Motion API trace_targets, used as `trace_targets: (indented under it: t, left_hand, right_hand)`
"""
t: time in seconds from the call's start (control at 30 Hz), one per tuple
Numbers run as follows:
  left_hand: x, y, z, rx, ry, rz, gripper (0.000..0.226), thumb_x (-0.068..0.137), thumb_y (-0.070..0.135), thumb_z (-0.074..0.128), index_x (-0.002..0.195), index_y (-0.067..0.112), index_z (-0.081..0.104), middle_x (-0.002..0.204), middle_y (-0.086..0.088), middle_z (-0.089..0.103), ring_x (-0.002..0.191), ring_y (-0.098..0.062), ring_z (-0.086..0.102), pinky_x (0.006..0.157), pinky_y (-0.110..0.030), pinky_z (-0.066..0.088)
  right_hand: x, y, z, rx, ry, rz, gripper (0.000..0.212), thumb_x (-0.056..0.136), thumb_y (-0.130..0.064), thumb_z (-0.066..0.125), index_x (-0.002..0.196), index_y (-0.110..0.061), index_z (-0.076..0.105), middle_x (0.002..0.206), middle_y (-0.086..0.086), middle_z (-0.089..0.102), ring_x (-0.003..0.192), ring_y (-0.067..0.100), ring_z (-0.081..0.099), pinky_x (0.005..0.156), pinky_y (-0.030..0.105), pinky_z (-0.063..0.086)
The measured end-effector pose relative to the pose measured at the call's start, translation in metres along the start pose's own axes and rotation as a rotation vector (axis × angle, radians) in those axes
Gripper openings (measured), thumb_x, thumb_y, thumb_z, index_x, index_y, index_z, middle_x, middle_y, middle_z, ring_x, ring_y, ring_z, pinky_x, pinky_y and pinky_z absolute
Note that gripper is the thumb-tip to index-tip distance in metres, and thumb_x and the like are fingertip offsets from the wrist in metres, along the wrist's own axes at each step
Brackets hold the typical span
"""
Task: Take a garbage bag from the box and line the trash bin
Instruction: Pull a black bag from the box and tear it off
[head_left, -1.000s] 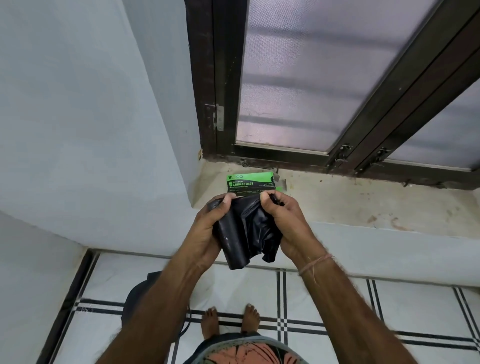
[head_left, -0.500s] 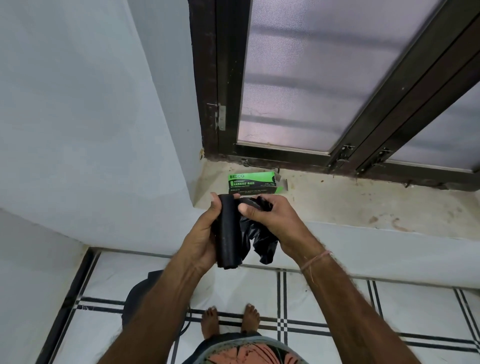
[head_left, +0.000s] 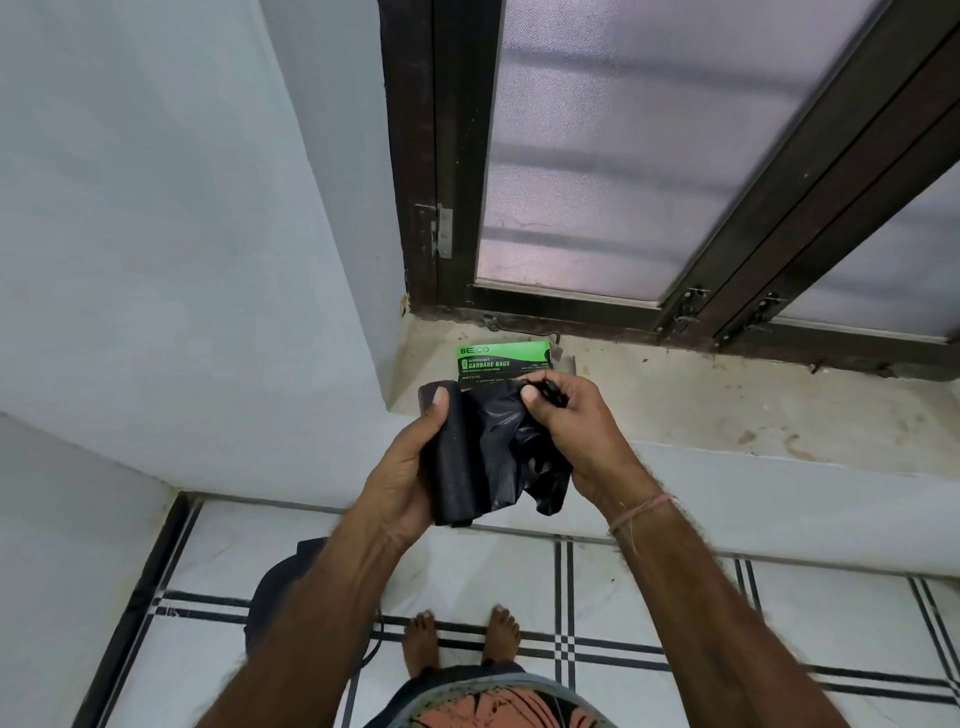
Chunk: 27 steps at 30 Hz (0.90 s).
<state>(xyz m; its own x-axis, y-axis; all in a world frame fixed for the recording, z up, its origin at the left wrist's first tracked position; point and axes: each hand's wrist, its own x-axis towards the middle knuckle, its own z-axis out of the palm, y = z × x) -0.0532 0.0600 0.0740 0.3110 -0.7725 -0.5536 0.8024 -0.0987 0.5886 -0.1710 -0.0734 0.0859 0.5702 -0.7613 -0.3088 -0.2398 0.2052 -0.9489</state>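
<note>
Our left thumb (head_left: 439, 402) presses flat on the top of a black roll (head_left: 451, 462) of garbage bags, the other fingers curled round its back, so our left hand (head_left: 408, 473) grips it upright. Our right thumb (head_left: 531, 398) and forefinger pinch the crumpled top edge of a loose bag (head_left: 506, 447) that runs off the roll and hangs in folds below our right hand (head_left: 579, 434). Both hands are in front of our chest, just before the stone ledge (head_left: 727, 410). The green box (head_left: 501, 358) lies on that ledge behind the hands, near the window frame (head_left: 457, 156). On the tiled floor (head_left: 675, 608) are our bare feet (head_left: 422, 644) and, behind the left forearm, a dark rounded thing (head_left: 280, 587) we cannot make out.
</note>
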Motion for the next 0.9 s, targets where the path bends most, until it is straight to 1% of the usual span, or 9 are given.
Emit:
trace_targets:
  t: [0.13,0.23,0.3,0.43,0.5,0.63,0.7,0.8,0.9]
  left_hand:
    - [-0.001,0.001,-0.002,-0.006,0.007,-0.008,0.051,0.093,0.046,0.066,0.13,0.01,0.069,0.13,-0.017,0.072,0.121,-0.037,0.068,0.108,-0.053,0.05]
    - [0.001,0.001,-0.004,-0.019,0.008,0.0,0.054,0.094,0.044,0.065,0.135,0.008,0.066,0.133,-0.02,0.07,0.122,-0.039,0.066,0.107,-0.052,0.05]
    - [0.001,0.002,-0.005,-0.017,0.005,0.012,0.053,0.094,0.043,0.064,0.133,0.007,0.066,0.131,-0.021,0.07,0.119,-0.038,0.068,0.105,-0.051,0.051]
    - [-0.001,0.006,-0.003,-0.038,0.029,0.029,0.055,0.089,0.04,0.065,0.131,0.005,0.067,0.131,-0.022,0.07,0.114,-0.036,0.07,0.102,-0.048,0.053]
    - [0.0,0.007,-0.004,-0.066,0.024,0.032,0.059,0.09,0.042,0.066,0.136,0.005,0.064,0.135,-0.023,0.067,0.123,-0.04,0.065,0.105,-0.05,0.052]
    - [0.004,0.007,-0.006,-0.1,0.001,0.032,0.072,0.088,0.05,0.071,0.145,0.007,0.057,0.144,-0.023,0.06,0.136,-0.045,0.055,0.109,-0.055,0.048]
    - [0.006,0.007,-0.008,-0.109,-0.014,0.022,0.071,0.091,0.051,0.068,0.145,0.006,0.056,0.145,-0.023,0.06,0.137,-0.044,0.054,0.112,-0.056,0.046]
    - [0.007,0.007,-0.008,-0.101,-0.007,0.015,0.068,0.092,0.051,0.067,0.143,0.007,0.058,0.143,-0.023,0.061,0.132,-0.043,0.059,0.104,-0.053,0.053]
    - [0.007,0.008,-0.007,-0.092,0.016,0.006,0.064,0.093,0.053,0.063,0.139,0.009,0.063,0.135,-0.021,0.068,0.113,-0.037,0.069,0.088,-0.047,0.06]
  right_hand:
    - [0.0,-0.002,0.002,0.064,-0.008,0.046,0.023,0.108,-0.012,0.051,0.109,-0.008,0.074,0.104,0.011,0.079,0.094,0.019,0.073,0.086,0.031,0.061]
    - [-0.003,-0.004,0.0,0.106,-0.108,0.05,0.025,0.104,-0.025,0.062,0.109,-0.005,0.076,0.104,0.016,0.079,0.094,0.023,0.075,0.09,0.036,0.06]
    - [-0.004,-0.005,-0.002,0.077,-0.162,0.044,0.023,0.094,-0.023,0.075,0.106,-0.004,0.077,0.102,0.014,0.08,0.093,0.023,0.076,0.091,0.036,0.06]
    - [0.0,-0.004,-0.004,0.042,-0.124,0.064,0.021,0.089,-0.014,0.08,0.1,0.003,0.074,0.092,0.018,0.077,0.084,0.023,0.073,0.086,0.039,0.059]
    - [0.0,-0.006,-0.005,0.03,-0.094,0.066,0.013,0.092,-0.012,0.077,0.096,0.0,0.073,0.088,0.014,0.075,0.083,0.022,0.071,0.086,0.04,0.059]
    - [-0.003,-0.011,-0.005,0.056,-0.074,0.078,0.006,0.097,-0.005,0.069,0.099,0.0,0.072,0.086,0.013,0.073,0.072,0.017,0.071,0.062,0.027,0.061]
    - [-0.003,-0.012,-0.006,0.067,-0.062,0.079,0.008,0.098,-0.003,0.067,0.099,-0.003,0.075,0.088,0.013,0.076,0.073,0.017,0.073,0.059,0.026,0.06]
    - [-0.001,-0.012,-0.006,0.07,-0.044,0.084,0.015,0.1,-0.003,0.065,0.097,-0.01,0.078,0.088,0.011,0.078,0.075,0.019,0.073,0.062,0.028,0.061]
    - [0.0,-0.012,-0.004,0.06,-0.015,0.083,0.02,0.102,-0.004,0.061,0.097,-0.015,0.077,0.085,0.005,0.077,0.074,0.016,0.071,0.062,0.026,0.06]
